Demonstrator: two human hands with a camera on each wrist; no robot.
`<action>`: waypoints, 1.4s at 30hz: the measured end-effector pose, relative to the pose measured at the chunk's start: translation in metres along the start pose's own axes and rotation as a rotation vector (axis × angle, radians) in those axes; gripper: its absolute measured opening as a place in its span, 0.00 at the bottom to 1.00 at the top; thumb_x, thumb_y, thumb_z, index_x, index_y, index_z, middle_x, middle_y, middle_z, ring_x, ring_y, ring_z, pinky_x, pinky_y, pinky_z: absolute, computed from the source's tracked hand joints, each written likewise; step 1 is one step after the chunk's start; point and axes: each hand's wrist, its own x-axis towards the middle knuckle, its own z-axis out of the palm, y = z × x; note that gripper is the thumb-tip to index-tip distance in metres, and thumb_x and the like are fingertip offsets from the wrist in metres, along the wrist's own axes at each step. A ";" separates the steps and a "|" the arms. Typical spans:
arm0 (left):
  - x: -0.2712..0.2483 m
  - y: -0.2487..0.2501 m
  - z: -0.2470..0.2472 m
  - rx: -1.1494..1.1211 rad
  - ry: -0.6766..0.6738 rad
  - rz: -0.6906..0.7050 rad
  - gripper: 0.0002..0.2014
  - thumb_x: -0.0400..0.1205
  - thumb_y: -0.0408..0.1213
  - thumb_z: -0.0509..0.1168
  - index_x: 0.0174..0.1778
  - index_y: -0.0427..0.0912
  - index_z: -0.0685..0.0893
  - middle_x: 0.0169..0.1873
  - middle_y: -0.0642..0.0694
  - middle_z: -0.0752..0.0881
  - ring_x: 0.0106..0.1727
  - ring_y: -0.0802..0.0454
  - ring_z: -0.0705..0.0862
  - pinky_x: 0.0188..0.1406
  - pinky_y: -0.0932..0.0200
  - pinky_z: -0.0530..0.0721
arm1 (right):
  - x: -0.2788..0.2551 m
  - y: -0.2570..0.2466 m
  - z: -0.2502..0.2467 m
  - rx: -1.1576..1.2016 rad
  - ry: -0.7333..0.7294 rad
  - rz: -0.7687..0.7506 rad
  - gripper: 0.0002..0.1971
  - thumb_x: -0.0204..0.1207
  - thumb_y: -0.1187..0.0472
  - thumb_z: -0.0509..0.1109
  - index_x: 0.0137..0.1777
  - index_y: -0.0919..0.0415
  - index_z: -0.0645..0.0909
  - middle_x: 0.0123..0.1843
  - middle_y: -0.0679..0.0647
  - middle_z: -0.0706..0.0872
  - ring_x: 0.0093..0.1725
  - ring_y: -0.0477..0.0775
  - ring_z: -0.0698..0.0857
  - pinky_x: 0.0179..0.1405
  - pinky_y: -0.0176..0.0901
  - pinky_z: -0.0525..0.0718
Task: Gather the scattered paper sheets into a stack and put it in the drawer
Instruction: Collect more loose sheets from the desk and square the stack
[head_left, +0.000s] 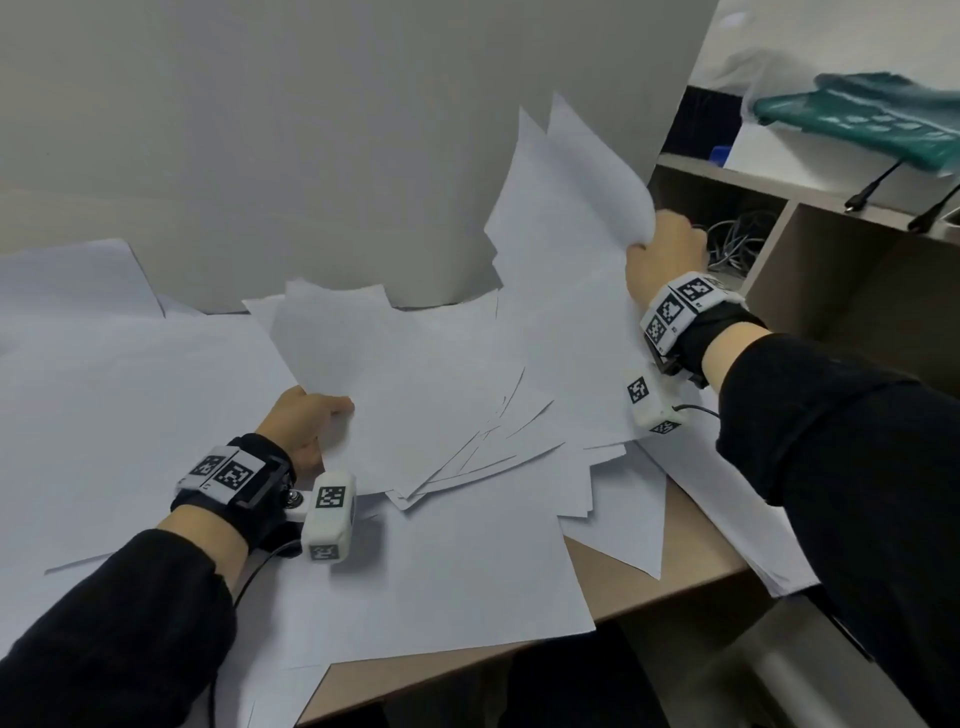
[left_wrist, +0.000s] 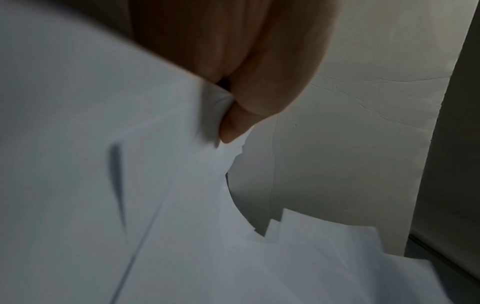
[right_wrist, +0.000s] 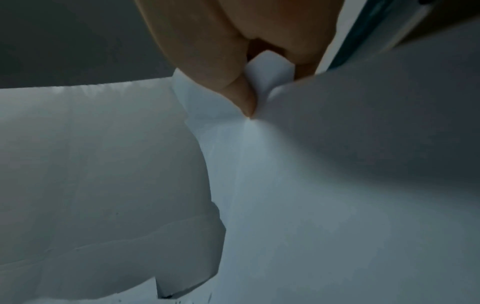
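Observation:
Several white paper sheets (head_left: 431, 374) form a loose, fanned bundle lifted off the desk. My left hand (head_left: 306, 415) pinches the bundle's left edge, thumb on top; the left wrist view shows the thumb (left_wrist: 233, 125) pressed on the sheets (left_wrist: 103, 185). My right hand (head_left: 662, 249) grips the raised right edge of the bundle near the grey partition, and in the right wrist view its thumb (right_wrist: 241, 98) crumples the paper (right_wrist: 311, 185) against the fingers. More loose sheets (head_left: 130, 415) lie flat on the desk beneath and to the left. No drawer is in view.
A grey partition (head_left: 311, 130) stands right behind the papers. The brown desk edge (head_left: 649, 587) shows at the front right. To the right are shelf compartments (head_left: 831, 249) with cables and a teal bag (head_left: 872, 114) on top.

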 end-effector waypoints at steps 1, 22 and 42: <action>-0.002 0.002 0.002 0.006 0.001 -0.002 0.14 0.84 0.17 0.60 0.64 0.32 0.80 0.49 0.35 0.87 0.43 0.38 0.88 0.25 0.52 0.89 | 0.000 -0.005 -0.007 0.016 0.050 -0.016 0.14 0.83 0.64 0.61 0.67 0.66 0.76 0.64 0.69 0.79 0.58 0.71 0.81 0.48 0.50 0.76; -0.044 -0.008 0.061 -0.282 0.001 -0.106 0.13 0.89 0.26 0.56 0.68 0.29 0.77 0.51 0.32 0.88 0.48 0.34 0.87 0.27 0.40 0.86 | -0.055 -0.032 0.045 0.862 0.053 0.472 0.10 0.81 0.68 0.64 0.60 0.68 0.76 0.52 0.59 0.83 0.48 0.60 0.84 0.42 0.39 0.78; -0.008 -0.011 0.040 0.019 0.236 -0.067 0.18 0.83 0.20 0.62 0.71 0.24 0.76 0.46 0.33 0.85 0.41 0.36 0.87 0.28 0.52 0.89 | -0.097 0.042 0.130 1.034 -0.607 0.747 0.18 0.76 0.67 0.72 0.64 0.66 0.72 0.58 0.66 0.80 0.46 0.65 0.85 0.32 0.46 0.89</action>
